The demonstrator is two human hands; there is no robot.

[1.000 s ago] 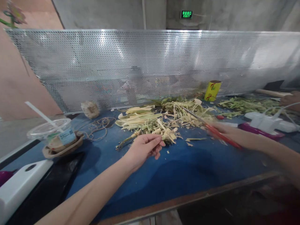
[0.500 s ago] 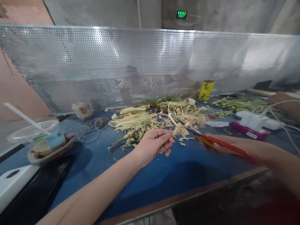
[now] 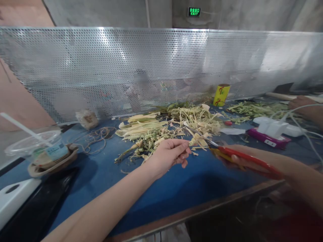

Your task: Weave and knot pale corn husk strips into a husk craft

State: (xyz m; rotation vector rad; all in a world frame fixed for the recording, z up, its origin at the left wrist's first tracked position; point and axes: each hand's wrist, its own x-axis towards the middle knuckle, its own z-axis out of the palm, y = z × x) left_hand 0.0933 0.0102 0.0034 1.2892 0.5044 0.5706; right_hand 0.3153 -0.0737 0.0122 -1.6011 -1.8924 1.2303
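Note:
My left hand (image 3: 174,154) is closed over the middle of the blue table, thumb and fingers pinched on a small pale corn husk piece (image 3: 199,139) that looks folded or knotted. Wrapped in my right hand (image 3: 233,157) are scissors with red and yellow handles (image 3: 254,162). Their metal blades reach left to the husk piece; whether they touch it I cannot tell. Behind my hands lie flat strips of husk (image 3: 141,126) and a tangled heap of husk shreds (image 3: 199,119). Greenish dried stems (image 3: 135,149) lie beyond my left wrist.
A lidded cup with straw (image 3: 54,151) stands left, near loose twine (image 3: 97,139). A yellow tube (image 3: 221,95) stands by the perforated metal screen (image 3: 156,60). To the right are a purple-and-white power strip (image 3: 270,138), cables, green scraps (image 3: 254,111) and another person's hand (image 3: 302,102).
The husk piece and my left hand have shifted slightly right in view. The scissors stay beside the husk, their handles a little more spread. The background has moved slightly left.

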